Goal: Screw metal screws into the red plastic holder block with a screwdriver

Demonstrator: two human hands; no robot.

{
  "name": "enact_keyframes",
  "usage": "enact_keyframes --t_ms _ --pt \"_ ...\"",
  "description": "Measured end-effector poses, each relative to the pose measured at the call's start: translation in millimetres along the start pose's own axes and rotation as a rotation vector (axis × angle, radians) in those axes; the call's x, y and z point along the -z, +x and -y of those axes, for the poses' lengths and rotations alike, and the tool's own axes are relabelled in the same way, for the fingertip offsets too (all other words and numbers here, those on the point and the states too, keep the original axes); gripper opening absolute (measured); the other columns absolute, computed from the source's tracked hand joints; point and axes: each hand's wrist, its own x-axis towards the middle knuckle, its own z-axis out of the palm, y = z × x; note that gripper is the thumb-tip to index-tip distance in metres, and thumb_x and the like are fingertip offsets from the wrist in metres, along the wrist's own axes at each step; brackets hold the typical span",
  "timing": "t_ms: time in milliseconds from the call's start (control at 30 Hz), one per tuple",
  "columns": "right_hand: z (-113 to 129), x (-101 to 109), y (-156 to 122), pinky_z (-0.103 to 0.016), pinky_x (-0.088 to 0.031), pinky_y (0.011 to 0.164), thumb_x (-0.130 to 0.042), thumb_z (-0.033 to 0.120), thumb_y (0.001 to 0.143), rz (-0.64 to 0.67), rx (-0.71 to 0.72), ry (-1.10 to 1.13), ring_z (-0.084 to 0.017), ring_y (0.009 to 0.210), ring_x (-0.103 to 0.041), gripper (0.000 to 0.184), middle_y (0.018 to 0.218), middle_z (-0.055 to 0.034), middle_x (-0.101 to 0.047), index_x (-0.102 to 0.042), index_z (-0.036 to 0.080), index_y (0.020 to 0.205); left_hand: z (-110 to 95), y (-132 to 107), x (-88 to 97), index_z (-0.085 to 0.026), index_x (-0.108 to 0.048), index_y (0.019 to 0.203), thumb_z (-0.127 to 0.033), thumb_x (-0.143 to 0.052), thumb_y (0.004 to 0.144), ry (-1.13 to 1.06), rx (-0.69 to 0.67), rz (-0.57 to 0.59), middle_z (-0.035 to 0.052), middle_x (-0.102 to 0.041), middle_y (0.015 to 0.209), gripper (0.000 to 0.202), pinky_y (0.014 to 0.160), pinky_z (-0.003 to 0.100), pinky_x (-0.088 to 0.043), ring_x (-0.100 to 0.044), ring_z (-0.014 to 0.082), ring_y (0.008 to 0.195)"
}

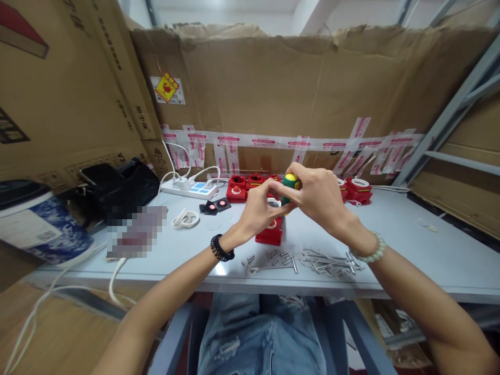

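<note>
At frame centre the right hand (pixel 318 200) wraps its fingers around the green-and-yellow screwdriver (pixel 290 182), set upright on the red box (pixel 269 235) on the surface, while the left hand (pixel 258 211) fingers pinch by its shaft, what they grip hidden; screw-driving seemingly underway, demanding a steady, upright blade.

We're at a makeshift assembly bench in a warehouse: taped brown cardboard walls (pixel 297 83), grey metal shelving (pixel 453 117), a pale grey worktable (pixel 422 229) with loose silver screws (pixel 304 259) and rows of red plastic switch housings (pixel 250 186).
</note>
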Motion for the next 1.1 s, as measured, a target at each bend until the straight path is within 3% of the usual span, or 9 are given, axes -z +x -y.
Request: enact_keyframes --t_ms 200,300,433,567,633,700,833,933,1100 --pt "-11 10 -1 -0.029 -0.047 0.074 -0.054 0.031 0.087 0.179 0.157 0.447 -0.018 0.092 -0.063 0.038 0.112 -0.0068 -0.067 -0.056 0.021 0.124 2 2 7.1 -0.015 -0.058 0.073 -0.026 -0.068 0.075 -0.066 0.026 0.121 -0.0006 -0.064 0.071 0.015 0.062 0.023 -0.046 -0.058 0.0110 0.066" --pt "-16 12 0 -0.028 -0.049 0.074 -0.058 0.027 0.084 0.194 0.161 0.558 -0.017 0.092 -0.063 0.033 0.111 -0.0077 -0.068 -0.063 0.018 0.115 -2 1 8.7 -0.016 -0.063 0.077 -0.026 -0.061 0.080 -0.051 0.032 0.176 -0.0006 -0.066 0.071 0.011 0.061 0.023 -0.045 -0.059 0.0114 0.067" --pt "-8 9 3 -0.028 -0.046 0.063 -0.067 0.030 0.077 0.142 0.102 0.469 -0.016 0.071 -0.063 0.024 0.089 -0.0063 -0.072 -0.069 0.015 0.096 -2 -1 3.7 -0.016 -0.059 0.074 -0.025 -0.068 0.072 0.023 0.009 0.066 -0.0031 -0.062 0.067 0.012 0.059 0.023 -0.043 -0.054 0.0105 0.063" --pt "4 2 6 -0.029 -0.045 0.066 -0.066 0.026 0.078 0.062 0.103 0.299 -0.017 0.071 -0.064 0.014 0.083 -0.0066 -0.072 -0.070 0.015 0.087 5 2 1.9 -0.016 -0.054 0.071 -0.023 -0.069 0.069 0.044 0.006 0.003 -0.0042 -0.057 0.063 0.016 0.057 0.022 -0.042 -0.051 0.0098 0.060" --pt "4 -1 7 -0.029 -0.045 0.068 -0.064 0.027 0.079 0.057 0.119 0.282 -0.018 0.073 -0.065 0.015 0.085 -0.0069 -0.072 -0.070 0.016 0.088 13 4 6.7 -0.017 -0.056 0.074 -0.027 -0.069 0.072 0.050 -0.015 0.075 -0.0016 -0.062 0.070 0.017 0.063 0.025 -0.046 -0.056 0.0125 0.067" --pt "0 -1 7 -0.030 -0.047 0.070 -0.064 0.031 0.081 0.100 0.148 0.315 -0.018 0.075 -0.065 0.018 0.087 -0.0068 -0.073 -0.069 0.016 0.091 26 5 14.5 -0.019 -0.061 0.089 -0.036 -0.073 0.070 0.071 -0.067 0.239 0.0039 -0.066 0.095 0.029 0.081 0.033 -0.048 -0.060 0.0191 0.089" --pt "-14 11 6 -0.036 -0.048 0.087 -0.053 0.037 0.089 0.283 0.255 0.380 -0.021 0.100 -0.063 0.033 0.113 -0.0089 -0.068 -0.062 0.019 0.115 57 5 27.8 -0.031 -0.043 0.134 -0.053 -0.080 0.057 0.240 -0.045 0.560 0.0093 -0.032 0.149 0.089 0.111 0.054 -0.026 -0.025 0.0346 0.139" --pt "-23 26 8 -0.036 -0.045 0.096 -0.044 0.035 0.093 0.481 0.340 0.450 -0.020 0.119 -0.054 0.044 0.137 -0.0080 -0.052 -0.044 0.023 0.136 73 4 29.0 -0.030 -0.026 0.144 -0.058 -0.076 0.059 0.259 0.049 0.738 0.0110 -0.017 0.156 0.103 0.112 0.061 -0.018 -0.009 0.0388 0.143" --pt "-28 33 19 -0.032 -0.049 0.079 -0.048 0.034 0.090 0.586 0.364 0.514 -0.017 0.092 -0.062 0.032 0.116 -0.0046 -0.065 -0.057 0.025 0.120 79 4 25.0 -0.026 -0.026 0.145 -0.055 -0.075 0.062 0.132 0.041 0.792 0.0130 -0.035 0.147 0.100 0.110 0.052 -0.031 -0.032 0.0349 0.136"
